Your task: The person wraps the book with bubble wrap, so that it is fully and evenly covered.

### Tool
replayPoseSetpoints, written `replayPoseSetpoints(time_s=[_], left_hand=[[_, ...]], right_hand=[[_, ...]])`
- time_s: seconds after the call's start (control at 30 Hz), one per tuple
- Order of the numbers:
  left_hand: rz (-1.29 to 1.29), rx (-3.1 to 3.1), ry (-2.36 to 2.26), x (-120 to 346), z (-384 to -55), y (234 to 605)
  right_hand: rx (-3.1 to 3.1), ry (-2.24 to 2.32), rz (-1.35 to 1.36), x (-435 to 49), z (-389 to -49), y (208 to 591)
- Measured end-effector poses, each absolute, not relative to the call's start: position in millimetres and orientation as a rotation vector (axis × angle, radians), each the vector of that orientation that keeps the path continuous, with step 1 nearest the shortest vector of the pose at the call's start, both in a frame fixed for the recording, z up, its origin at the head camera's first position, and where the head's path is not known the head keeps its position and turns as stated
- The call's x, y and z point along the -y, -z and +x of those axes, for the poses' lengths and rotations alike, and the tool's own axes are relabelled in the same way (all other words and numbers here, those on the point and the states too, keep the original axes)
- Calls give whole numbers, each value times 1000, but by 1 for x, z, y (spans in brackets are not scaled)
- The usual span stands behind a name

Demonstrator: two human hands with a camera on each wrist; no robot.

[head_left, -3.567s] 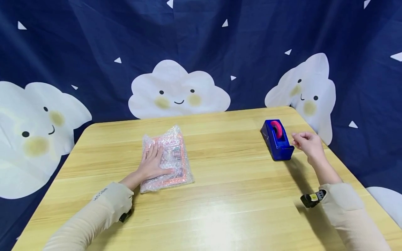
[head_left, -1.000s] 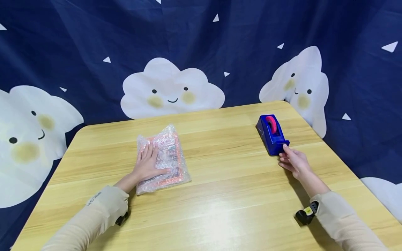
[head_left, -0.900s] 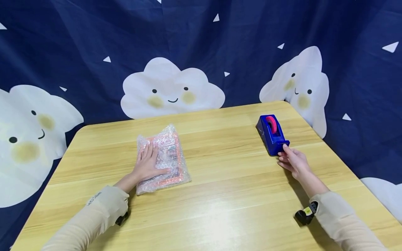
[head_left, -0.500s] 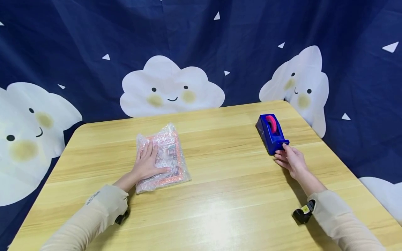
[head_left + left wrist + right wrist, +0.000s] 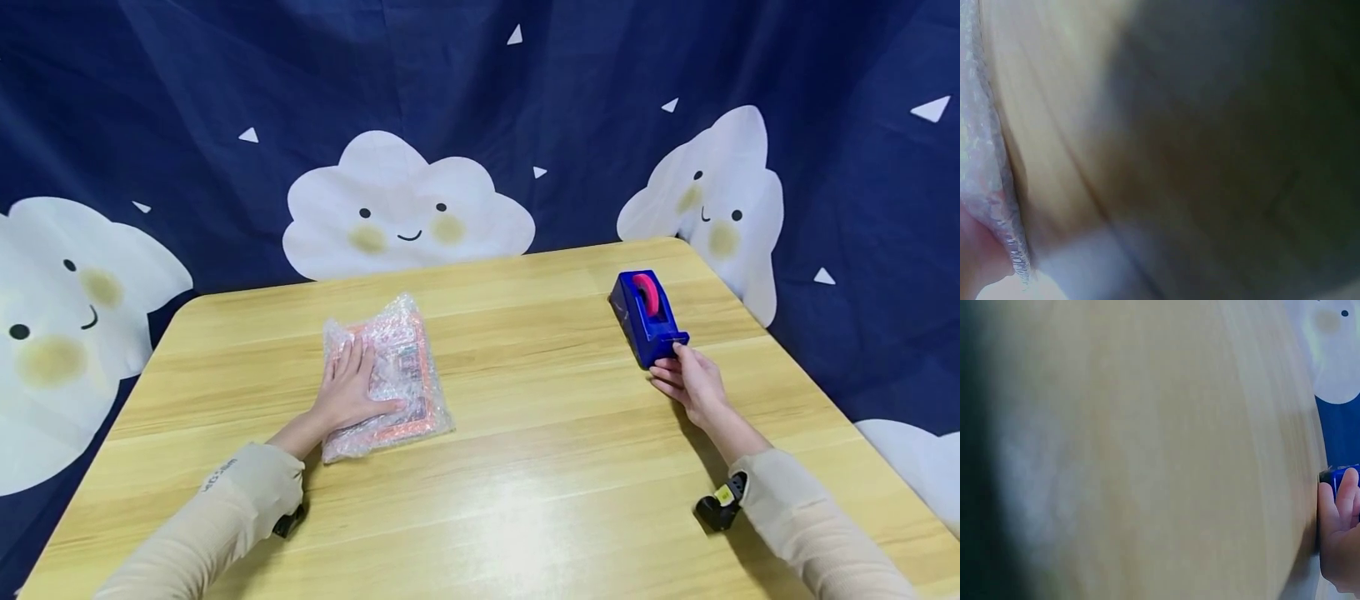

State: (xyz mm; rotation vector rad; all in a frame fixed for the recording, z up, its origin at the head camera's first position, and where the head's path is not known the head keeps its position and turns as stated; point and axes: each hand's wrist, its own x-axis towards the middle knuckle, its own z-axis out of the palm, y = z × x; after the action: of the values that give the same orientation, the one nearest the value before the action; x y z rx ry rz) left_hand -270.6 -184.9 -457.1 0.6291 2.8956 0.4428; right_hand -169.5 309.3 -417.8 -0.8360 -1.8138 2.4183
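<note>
A flat package in clear bubble wrap, with an orange-bordered item inside (image 5: 408, 367), lies on the left part of the table. My left hand (image 5: 351, 398) rests spread on top of it, thumb stretched across the lower part. The package's edge (image 5: 991, 156) shows at the left of the left wrist view. Far right on the table stands a blue tape dispenser (image 5: 647, 333) with a pink-red tape core (image 5: 647, 294). My right hand (image 5: 696, 387) holds the dispenser's front end, thumb at the cutter lip and fingers against the front below. No loose strip of tape can be made out.
The wooden table (image 5: 517, 475) has rounded far corners. Behind it hangs a dark blue curtain (image 5: 465, 67) with white smiling clouds. A small black wrist camera (image 5: 717, 506) hangs below the right sleeve, close to the tabletop.
Since the earliest frame my right hand has moved from beside the dispenser to its front lip; lately its fingers slid slightly left below the lip. Left hand, package and dispenser stay put.
</note>
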Motion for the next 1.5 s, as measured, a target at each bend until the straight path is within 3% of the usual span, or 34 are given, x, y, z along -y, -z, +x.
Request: replayPoseSetpoints(time_s=[0.63,1.07,1.5], left_hand=[[643,-2918,-448,187,-272,453],[633,-2917,-451,188,-269,452],[648,-2911,-466,185,-268,456]], right_hand=[[1845,-2433,-815,-308,-172,418],[2103,-2456,-292,-290,-161,408],[2110,-2712,227,-262,-172,400]])
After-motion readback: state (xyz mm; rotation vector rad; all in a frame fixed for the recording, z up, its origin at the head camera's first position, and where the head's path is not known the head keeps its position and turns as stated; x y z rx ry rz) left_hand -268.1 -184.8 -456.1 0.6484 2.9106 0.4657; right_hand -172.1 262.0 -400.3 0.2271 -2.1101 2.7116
